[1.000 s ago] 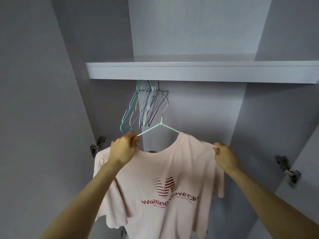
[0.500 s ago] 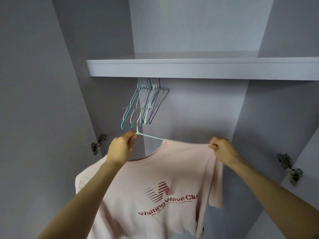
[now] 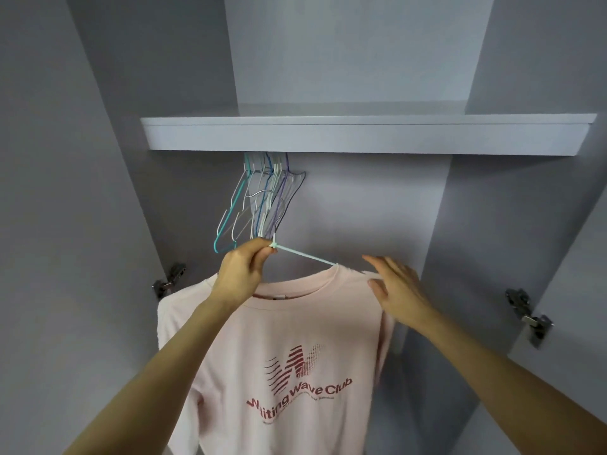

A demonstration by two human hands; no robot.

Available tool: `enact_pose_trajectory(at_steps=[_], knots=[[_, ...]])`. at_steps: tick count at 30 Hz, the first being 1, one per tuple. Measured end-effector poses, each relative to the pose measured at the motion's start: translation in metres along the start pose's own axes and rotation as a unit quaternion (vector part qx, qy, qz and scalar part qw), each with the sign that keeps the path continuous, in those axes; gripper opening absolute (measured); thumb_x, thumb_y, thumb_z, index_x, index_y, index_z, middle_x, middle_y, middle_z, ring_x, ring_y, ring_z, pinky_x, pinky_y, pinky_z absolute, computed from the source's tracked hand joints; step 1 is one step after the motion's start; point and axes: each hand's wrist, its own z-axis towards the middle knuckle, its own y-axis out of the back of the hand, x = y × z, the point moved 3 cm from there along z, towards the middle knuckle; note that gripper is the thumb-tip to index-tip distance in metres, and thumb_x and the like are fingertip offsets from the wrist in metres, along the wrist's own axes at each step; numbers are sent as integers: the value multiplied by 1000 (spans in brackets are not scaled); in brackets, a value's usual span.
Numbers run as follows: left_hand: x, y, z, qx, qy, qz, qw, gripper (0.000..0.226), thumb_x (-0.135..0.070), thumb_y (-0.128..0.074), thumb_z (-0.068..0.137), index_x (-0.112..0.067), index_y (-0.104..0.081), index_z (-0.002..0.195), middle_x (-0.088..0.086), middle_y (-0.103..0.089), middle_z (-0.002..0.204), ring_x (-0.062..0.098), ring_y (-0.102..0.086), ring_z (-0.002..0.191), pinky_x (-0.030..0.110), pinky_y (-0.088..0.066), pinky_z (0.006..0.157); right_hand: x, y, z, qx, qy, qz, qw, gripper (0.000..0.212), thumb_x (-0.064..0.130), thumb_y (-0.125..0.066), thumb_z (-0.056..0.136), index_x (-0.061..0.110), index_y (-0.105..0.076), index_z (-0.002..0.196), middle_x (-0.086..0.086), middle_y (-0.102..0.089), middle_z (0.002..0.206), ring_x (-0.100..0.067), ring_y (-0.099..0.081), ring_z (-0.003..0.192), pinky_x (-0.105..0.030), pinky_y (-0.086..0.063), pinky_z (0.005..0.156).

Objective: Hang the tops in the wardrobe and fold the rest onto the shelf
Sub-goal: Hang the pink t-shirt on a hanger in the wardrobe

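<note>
A pink tee (image 3: pixel 289 339) hangs on a mint hanger (image 3: pixel 305 256) inside a grey wardrobe (image 3: pixel 361 208), below the front edge of its shelf (image 3: pixel 361 136). The left hand (image 3: pixel 241 277) pinches the hanger at the base of its hook, fingers (image 3: pixel 262 254) curled tight round the wire, just under a bunch of bare wire hangers (image 3: pixel 259 201) that hang beneath the shelf's left end. The right hand (image 3: pixel 399 290) lies on the tee's right shoulder with its fingers straight and spread, gripping nothing. The tee's chest bears a dark red striped "W" logo (image 3: pixel 292 364) and under it the words "Waiting Wave Club", the start partly hidden by the left forearm; a smaller line beneath is too blurred to read. Metal door hinges (image 3: pixel 167 284) sit on the side panels at left and right.
</note>
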Motion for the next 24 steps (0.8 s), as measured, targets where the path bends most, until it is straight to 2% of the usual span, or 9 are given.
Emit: enact_pose_trajectory(at_steps=[3, 6, 7, 9, 11, 13, 16, 19, 24], knots=[[-1, -6, 10, 9, -6, -14, 1000, 17, -9, -54, 94, -3, -69, 98, -1, -65, 90, 18, -58, 82, 17, -38, 74, 3, 0, 1, 55, 24, -11, 998, 22, 23, -50, 96, 7, -59, 109, -8, -61, 108, -29, -56, 103, -30, -35, 79], [0, -20, 20, 22, 5, -16, 1000, 15, -11, -58, 93, -6, -72, 97, 3, -62, 91, 22, -58, 85, 28, -43, 79, -5, 4, -10, 78, 24, -9, 997, 21, 24, -45, 98, 6, -54, 95, -9, -56, 98, -30, -54, 92, -37, -40, 76], [0, -27, 25, 30, 19, -2, 999, 16, -13, -58, 93, -9, -72, 99, 5, -62, 96, 25, -57, 91, 34, -44, 85, -7, 6, -14, 75, 17, -9, 997, 20, 23, -44, 98, 6, -54, 95, -9, -55, 97, -31, -54, 90, -37, -40, 75], [-2, -43, 34, 50, 53, 68, 995, 22, -20, -55, 94, -18, -68, 112, 3, -61, 117, 28, -49, 114, 43, -35, 100, -12, 9, -24, 54, -17, -10, 998, 22, 22, -42, 99, 5, -56, 100, -11, -57, 99, -33, -56, 89, -36, -39, 73], [-7, -55, 42, 77, 86, 126, 985, 35, -25, -52, 95, -25, -55, 131, 1, -49, 136, 27, -38, 128, 48, -24, 107, -20, 12, -30, 32, -68, -51, 996, 26, 24, -38, 100, 8, -57, 109, -9, -59, 107, -33, -59, 94, -35, -40, 73], [-17, -65, 49, 92, 90, 137, 982, 48, -28, -51, 95, -25, -39, 141, 5, -37, 143, 28, -31, 133, 49, -21, 109, -29, 17, -38, 25, -130, -104, 986, 29, 26, -34, 101, 13, -55, 116, -5, -59, 116, -32, -60, 100, -36, -44, 77], [-38, -77, 58, 70, 25, 147, 986, 55, -25, -51, 94, -22, -32, 145, 9, -33, 145, 30, -27, 133, 47, -22, 108, -41, 29, -48, -15, -215, -147, 965, 29, 25, -33, 101, 14, -54, 117, -6, -62, 116, -30, -63, 99, -36, -48, 79], [-64, -86, 70, 46, -47, 167, 984, 57, -23, -51, 93, -20, -29, 146, 10, -25, 150, 30, -19, 138, 49, -20, 109, -53, 48, -45, -60, -286, -150, 945, 26, 19, -38, 99, 11, -53, 118, -11, -59, 120, -35, -63, 96, -37, -49, 76], [-114, -102, 103, 3, -144, 205, 968, 63, -21, -51, 92, -23, -23, 148, 12, -9, 157, 32, -4, 144, 52, -13, 112, -70, 78, -22, -124, -341, -149, 920, 30, 7, -42, 93, 10, -45, 122, -15, -52, 121, -40, -60, 93, -40, -46, 72]])
